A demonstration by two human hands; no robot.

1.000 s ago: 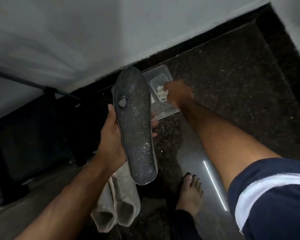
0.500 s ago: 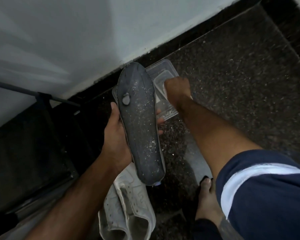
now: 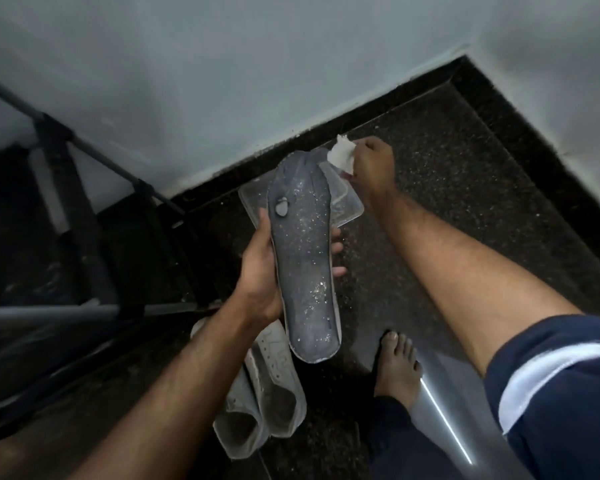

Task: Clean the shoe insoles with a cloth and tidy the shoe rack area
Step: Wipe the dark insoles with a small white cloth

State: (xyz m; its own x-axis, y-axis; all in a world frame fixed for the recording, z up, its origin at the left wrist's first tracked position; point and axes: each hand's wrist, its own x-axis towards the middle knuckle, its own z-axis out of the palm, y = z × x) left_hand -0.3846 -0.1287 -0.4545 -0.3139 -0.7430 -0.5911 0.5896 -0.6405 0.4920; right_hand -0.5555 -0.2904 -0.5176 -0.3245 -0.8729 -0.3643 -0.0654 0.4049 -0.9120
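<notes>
The right hand (image 3: 373, 164) is now coming up out of the clear plastic container (image 3: 349, 202) with the small white cloth (image 3: 342, 154) pinched in its curled fingers. A moment ago this hand was reaching down into the container, where the cloth was lying; now the cloth is lifted free and is hanging just above the container's far corner. So the picking-up step looks finished, and the wiping seems to be the next thing.

The left hand (image 3: 262, 271) is gripping the dark grey insole (image 3: 300, 258) as before, with the thumb on the near-left edge and the fingertips showing past the right edge. The insole is being held flat with its upper face toward the camera, the toe end pointing away from the grip and overlapping the container, the heel end sticking out below the palm. Many white specks and one pale blob beside the thumb are lying on it, so it is not yet cleaned.

Under the left wrist the pair of white sneakers (image 3: 264, 393) is standing on the dark floor, and the black shoe rack (image 3: 66, 188) is to the left of the grip. The person's bare foot (image 3: 397, 365) is resting below and right of the insole's heel.
</notes>
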